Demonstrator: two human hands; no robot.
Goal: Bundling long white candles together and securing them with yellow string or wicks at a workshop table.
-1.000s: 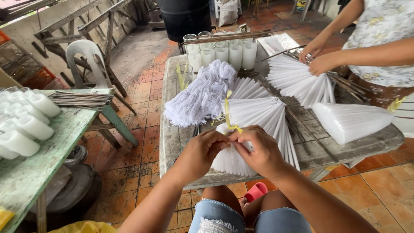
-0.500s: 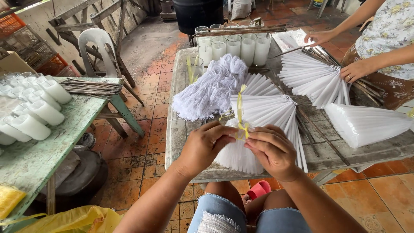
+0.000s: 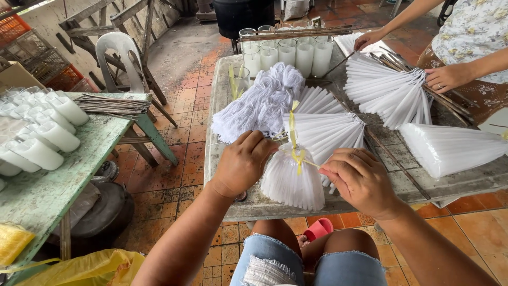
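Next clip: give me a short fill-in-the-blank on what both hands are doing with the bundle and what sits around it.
1. The left hand and right hand work on a bundle of white sticks tied with a ______ string.
2. The bundle lies on a grey ______.
3. At the table's far end stand glass jars filled with ______ wax.
4. The plastic chair on the left is ______.

Missing words: yellow; table; white; unoccupied
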